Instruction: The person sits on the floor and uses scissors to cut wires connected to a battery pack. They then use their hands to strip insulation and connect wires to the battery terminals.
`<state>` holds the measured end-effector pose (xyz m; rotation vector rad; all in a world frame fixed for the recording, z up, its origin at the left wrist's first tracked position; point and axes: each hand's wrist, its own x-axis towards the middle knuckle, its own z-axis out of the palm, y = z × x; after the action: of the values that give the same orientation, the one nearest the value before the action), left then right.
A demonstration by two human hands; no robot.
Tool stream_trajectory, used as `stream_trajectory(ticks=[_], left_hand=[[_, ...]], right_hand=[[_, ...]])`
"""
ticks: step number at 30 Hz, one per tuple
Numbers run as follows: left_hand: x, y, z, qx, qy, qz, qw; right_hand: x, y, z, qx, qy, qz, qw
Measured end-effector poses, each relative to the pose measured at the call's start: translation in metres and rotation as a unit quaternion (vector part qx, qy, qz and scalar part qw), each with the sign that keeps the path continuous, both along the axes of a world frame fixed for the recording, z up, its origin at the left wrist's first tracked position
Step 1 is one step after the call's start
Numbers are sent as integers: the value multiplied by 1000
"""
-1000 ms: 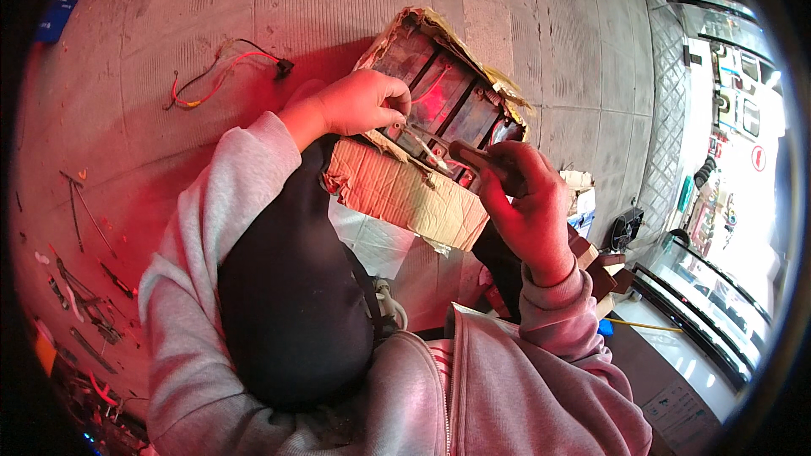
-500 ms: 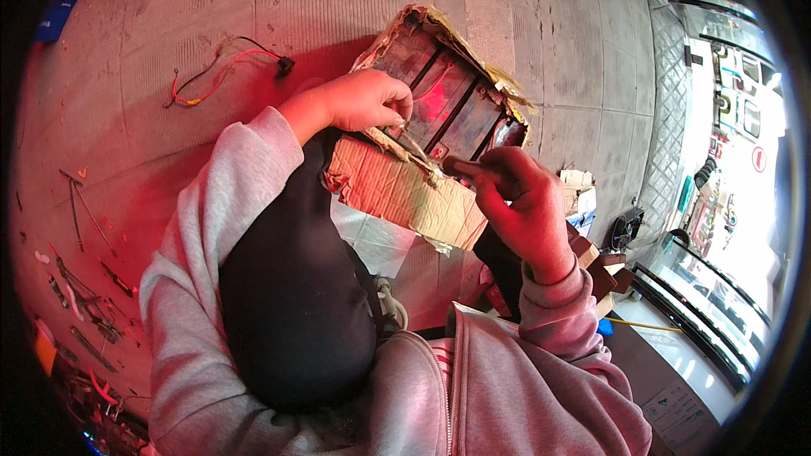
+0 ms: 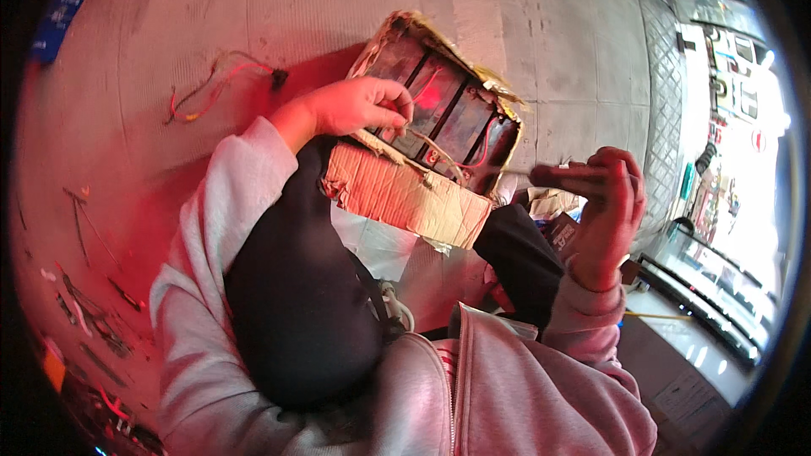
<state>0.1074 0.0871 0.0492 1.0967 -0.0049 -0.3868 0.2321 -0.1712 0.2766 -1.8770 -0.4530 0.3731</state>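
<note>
A torn cardboard box point(image 3: 401, 203) stands between my knees, holding several dark battery blocks point(image 3: 439, 93) side by side. Over its near-left edge is my left hand point(image 3: 363, 107), thumb and fingers pinched on a pale wire point(image 3: 429, 140). That wire runs right, toward the near battery terminals, where a red wire point(image 3: 485, 148) curves up. To the right of the box, in the air, my right hand point(image 3: 610, 207) is closed round the brownish handle of a thin-shafted tool point(image 3: 553, 176). Its shaft points left toward the box, and motion smears it, so its kind is unclear.
Red and black leads with a connector point(image 3: 277, 78) lie on the floor at left. Several hand tools point(image 3: 93, 312) are scattered at lower left. A blue and white container point(image 3: 57, 21) stands far left. Small boxes point(image 3: 557, 232) and a glass-topped counter point(image 3: 693, 279) are at right.
My right hand has drawn away from the box to the right, taking the tool with it. My left hand stays almost in place, still pinching the wire.
</note>
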Motion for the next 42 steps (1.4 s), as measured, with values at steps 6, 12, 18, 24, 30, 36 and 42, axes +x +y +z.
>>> stream_trajectory(ticks=[6,12,18,24,30,36,42], left_hand=[[0,-6,70,-19,13,-10,1000],[-7,-21,170,27,-8,6,1000],[-24,-57,245,31,13,21,999],[-26,-86,268,-25,-16,82,996],[1,-81,242,68,12,244,967],[8,-70,119,393,137,175,892],[-21,-73,18,584,155,193,773]], right_hand=[[-16,-53,55,71,85,29,993],[-34,-35,16,30,62,154,986],[-34,-27,5,132,47,273,952],[-29,-34,29,130,176,302,928],[-4,-52,43,97,120,227,962],[31,-68,55,187,83,24,978],[34,-75,52,175,20,-11,984]])
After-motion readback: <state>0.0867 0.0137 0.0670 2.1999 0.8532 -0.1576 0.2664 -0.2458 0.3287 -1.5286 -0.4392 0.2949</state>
